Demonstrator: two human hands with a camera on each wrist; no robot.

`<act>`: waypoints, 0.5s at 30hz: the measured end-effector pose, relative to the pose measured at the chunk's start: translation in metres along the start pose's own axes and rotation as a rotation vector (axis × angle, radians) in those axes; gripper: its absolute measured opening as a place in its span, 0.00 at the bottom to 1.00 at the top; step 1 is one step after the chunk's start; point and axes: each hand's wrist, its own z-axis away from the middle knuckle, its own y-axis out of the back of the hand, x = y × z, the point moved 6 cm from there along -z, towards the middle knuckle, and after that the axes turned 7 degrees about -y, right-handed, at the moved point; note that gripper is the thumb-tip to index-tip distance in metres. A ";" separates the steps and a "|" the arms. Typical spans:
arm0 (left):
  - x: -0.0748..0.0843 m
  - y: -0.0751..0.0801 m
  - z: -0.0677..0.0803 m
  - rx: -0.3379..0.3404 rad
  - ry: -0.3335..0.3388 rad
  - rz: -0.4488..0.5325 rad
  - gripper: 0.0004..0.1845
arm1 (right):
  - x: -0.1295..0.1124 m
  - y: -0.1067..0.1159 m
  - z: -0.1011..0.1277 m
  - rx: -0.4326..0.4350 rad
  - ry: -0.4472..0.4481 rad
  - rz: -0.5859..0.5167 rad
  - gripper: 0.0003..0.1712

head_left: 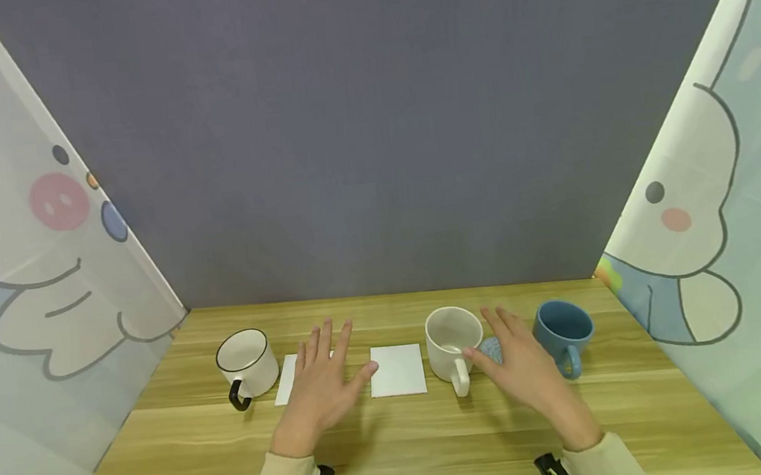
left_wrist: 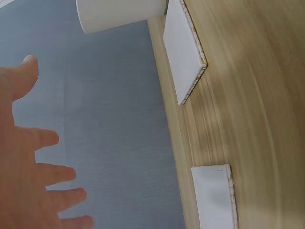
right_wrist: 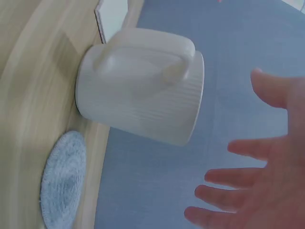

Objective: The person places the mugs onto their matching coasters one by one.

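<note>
My left hand (head_left: 324,386) hovers palm down over the table, fingers spread, partly covering a white square coaster (head_left: 287,379). A second white square coaster (head_left: 397,370) lies to its right. My right hand (head_left: 520,362) is also spread and holds nothing, above a round blue-grey woven coaster (right_wrist: 64,181) that it partly hides in the head view. Just left of that hand stands a cream mug (head_left: 449,346), its handle toward me; in the right wrist view, a gap separates fingers and mug. A blue mug (head_left: 563,333) stands to the right of the hand.
A white mug (head_left: 247,364) with a black rim and black handle stands at the left of the wooden table (head_left: 417,450). A grey panel (head_left: 369,130) rises behind the table, with cartoon-printed curtains (head_left: 687,236) at both sides.
</note>
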 end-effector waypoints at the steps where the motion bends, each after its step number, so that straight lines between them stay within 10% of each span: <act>1: 0.000 0.000 0.001 0.001 -0.005 0.001 0.44 | -0.001 0.000 0.001 0.014 -0.002 -0.015 0.46; 15: 0.000 0.005 0.005 0.135 -0.100 -0.032 0.37 | -0.011 0.000 0.011 0.177 0.074 -0.120 0.29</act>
